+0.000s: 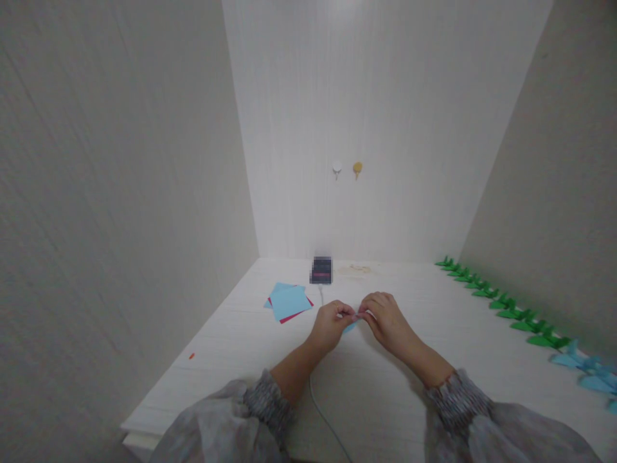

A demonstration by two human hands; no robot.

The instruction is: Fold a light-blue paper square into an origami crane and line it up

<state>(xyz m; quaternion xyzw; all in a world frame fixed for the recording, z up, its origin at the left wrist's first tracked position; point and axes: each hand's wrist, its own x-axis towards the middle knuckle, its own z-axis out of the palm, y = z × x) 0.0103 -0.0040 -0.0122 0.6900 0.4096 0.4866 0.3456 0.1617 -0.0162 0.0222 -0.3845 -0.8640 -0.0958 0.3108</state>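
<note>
My left hand (pixel 331 326) and my right hand (pixel 384 319) meet over the middle of the white table, fingertips pinched close together. Between them is a small piece of light blue paper (pixel 350 326); most of it is hidden by my fingers, so its folded shape cannot be made out. Both hands are closed on this paper. To the left of my left hand lies a small pile of square paper sheets (pixel 291 302), light blue on top with red edges showing beneath.
A dark, blurred-out device (pixel 322 270) stands near the back wall, its pale cable (pixel 324 415) running toward me under my left arm. Along the right wall sits a row of folded green paper figures (pixel 507 307), then light blue paper figures (pixel 598 375). A small orange bit (pixel 191 355) lies at left.
</note>
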